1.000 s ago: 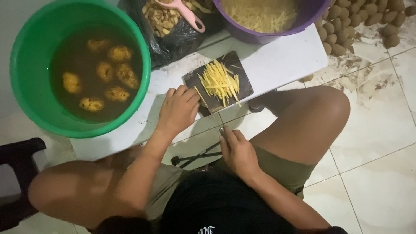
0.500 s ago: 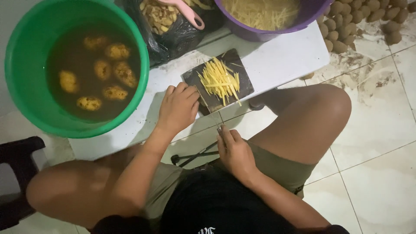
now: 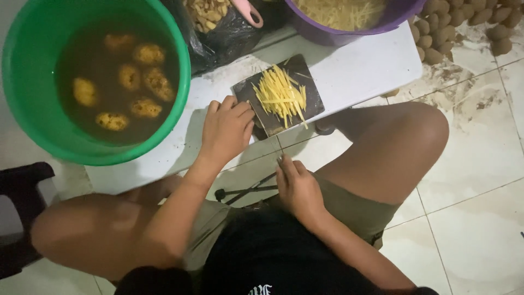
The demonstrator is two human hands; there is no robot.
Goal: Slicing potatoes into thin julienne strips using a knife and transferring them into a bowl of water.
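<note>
This looks like a home kitchen floor, or a small food stall's back room, used for preparing food. The person sits low on pale floor tiles (image 3: 480,180) stained with dirt. A low white board (image 3: 360,71) carries a dark cutting board (image 3: 262,117) with yellow potato strips (image 3: 281,95). At its left edge stands a green bucket (image 3: 22,104) of peeled potatoes in water; unpeeled potatoes (image 3: 464,22) lie heaped at the far right corner.
</note>
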